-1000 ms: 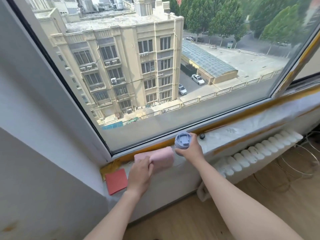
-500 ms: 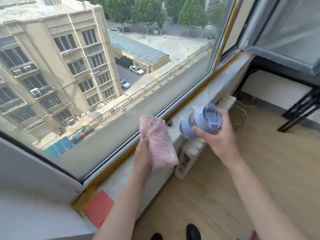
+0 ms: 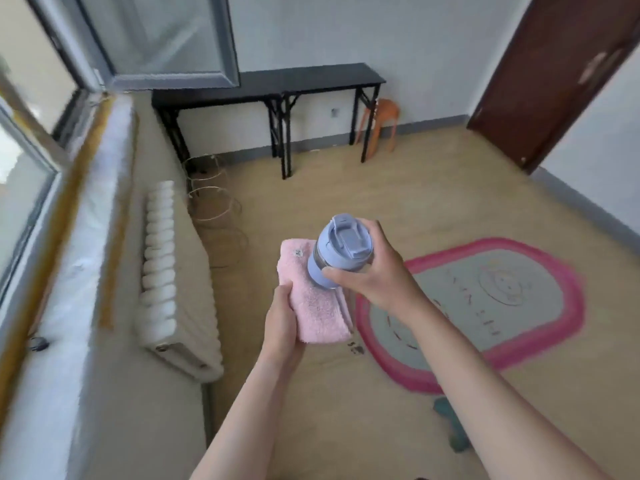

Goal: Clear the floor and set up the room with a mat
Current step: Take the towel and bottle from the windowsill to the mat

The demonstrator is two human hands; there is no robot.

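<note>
Mat [image 3: 502, 306] flat on floor [image 3: 381, 188], right of frame, long axis lower-left to upper-right. Left hand [image 3: 282, 327] grips pink towel [image 3: 311, 306]; right hand [image 3: 374, 275] grips blue bottle [image 3: 341, 247].

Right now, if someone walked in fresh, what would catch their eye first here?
The right hand grips a lavender bottle mid-frame, in front of a folded pink towel that the left hand holds. To the right, on the wooden floor, lies an oval grey mat with a pink border.
</note>
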